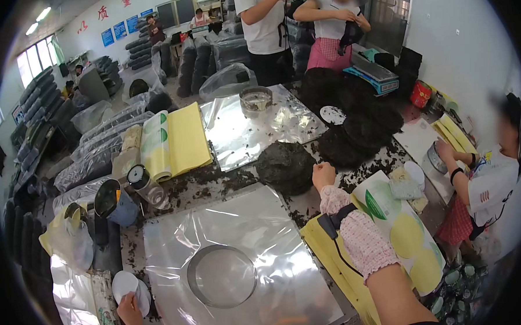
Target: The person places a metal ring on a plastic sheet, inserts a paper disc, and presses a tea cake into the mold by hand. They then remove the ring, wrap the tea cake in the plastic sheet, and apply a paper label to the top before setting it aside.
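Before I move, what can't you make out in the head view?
All in the head view:
- Right hand: whether it holds anything, hidden by its own curl.
- Left hand: its forearm, cut off by the bottom edge.
- White discs: exact count, hidden by overlap.
- Bucket: its bottom, hidden by its wall.
- Scale: any reading, too small.

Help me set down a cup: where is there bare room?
The near plastic sheet has bare room right of its metal ring, toward the yellow sheets, and between the ring and the sheet's far edge. It is crowded left, with the left hand at white discs, and beyond the sheet, with the right hand near a dark pile.
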Available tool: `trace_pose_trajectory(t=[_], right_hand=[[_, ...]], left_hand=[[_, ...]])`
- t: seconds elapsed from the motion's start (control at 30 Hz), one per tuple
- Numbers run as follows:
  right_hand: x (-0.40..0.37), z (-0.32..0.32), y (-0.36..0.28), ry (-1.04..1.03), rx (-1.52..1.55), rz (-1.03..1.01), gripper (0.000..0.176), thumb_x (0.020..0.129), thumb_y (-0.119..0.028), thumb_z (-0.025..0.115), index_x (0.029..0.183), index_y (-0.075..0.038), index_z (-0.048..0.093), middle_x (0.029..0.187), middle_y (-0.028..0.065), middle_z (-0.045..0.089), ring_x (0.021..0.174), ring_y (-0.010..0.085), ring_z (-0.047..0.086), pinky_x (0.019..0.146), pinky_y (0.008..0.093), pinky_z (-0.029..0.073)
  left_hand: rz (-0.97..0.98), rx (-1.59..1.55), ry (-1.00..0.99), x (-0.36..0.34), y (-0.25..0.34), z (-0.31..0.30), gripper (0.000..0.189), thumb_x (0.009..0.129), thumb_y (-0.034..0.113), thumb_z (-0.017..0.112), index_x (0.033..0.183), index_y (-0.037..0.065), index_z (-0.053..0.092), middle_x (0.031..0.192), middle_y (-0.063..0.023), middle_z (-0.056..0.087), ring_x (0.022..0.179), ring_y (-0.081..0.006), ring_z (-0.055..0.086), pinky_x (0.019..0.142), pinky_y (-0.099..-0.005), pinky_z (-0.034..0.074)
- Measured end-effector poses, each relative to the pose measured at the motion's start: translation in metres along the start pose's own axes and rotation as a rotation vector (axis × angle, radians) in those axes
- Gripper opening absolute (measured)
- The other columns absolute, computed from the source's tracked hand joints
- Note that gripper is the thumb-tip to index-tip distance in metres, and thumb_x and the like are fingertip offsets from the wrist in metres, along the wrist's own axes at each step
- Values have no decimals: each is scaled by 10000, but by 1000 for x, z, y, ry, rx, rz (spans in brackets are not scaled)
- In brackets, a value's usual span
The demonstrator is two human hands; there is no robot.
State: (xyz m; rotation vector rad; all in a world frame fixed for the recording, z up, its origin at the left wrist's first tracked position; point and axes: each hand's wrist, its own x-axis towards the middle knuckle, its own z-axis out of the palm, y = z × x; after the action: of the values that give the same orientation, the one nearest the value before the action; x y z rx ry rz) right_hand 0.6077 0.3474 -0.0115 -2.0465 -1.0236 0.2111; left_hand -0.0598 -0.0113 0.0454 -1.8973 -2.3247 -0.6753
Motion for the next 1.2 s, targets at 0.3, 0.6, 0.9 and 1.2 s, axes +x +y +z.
trace_pose_trajectory(t=[0.3, 0.6, 0.9, 1.2], right_hand=[[7, -4, -18, -358, 70, 220, 313, 858, -164, 757, 1068, 47, 661, 1023, 182, 703, 938, 339, 678, 855, 421, 534], [-6, 12, -5, -378, 903, 361, 214, 982, -72, 541, 1188, -68, 599, 1065, 46, 633, 920, 187, 615, 699, 354, 539], [-162, -92, -74, -673, 1136, 366, 297, 1003, -32, 495, 1296, 6, 525, 1159, 107, 638, 1006, 206, 659, 834, 345, 581], [-293, -115, -88, -973, 449, -261, 532, 935, -207, 688, 1371, 11, 474, 1063, 142, 592, 862, 210, 663, 744, 324, 567]], left_hand=[[-33, 1, -18, 1, 12, -4, 140, 886, 42, 609, 990, -10, 688, 887, -189, 683, 771, -354, 665, 700, -404, 517], [-68, -44, -66, 6, 14, -12, 181, 882, 38, 623, 1036, 3, 710, 933, -180, 710, 842, -349, 697, 738, -400, 542], [611, -392, -162, -4, 237, 32, 402, 782, 150, 760, 1162, 52, 673, 1144, -109, 703, 1040, -279, 695, 833, -380, 559], [458, -306, -322, 22, 202, 26, 1163, 582, 476, 902, 1452, -77, 362, 1448, -269, 439, 1227, -390, 526, 1011, -407, 469]])
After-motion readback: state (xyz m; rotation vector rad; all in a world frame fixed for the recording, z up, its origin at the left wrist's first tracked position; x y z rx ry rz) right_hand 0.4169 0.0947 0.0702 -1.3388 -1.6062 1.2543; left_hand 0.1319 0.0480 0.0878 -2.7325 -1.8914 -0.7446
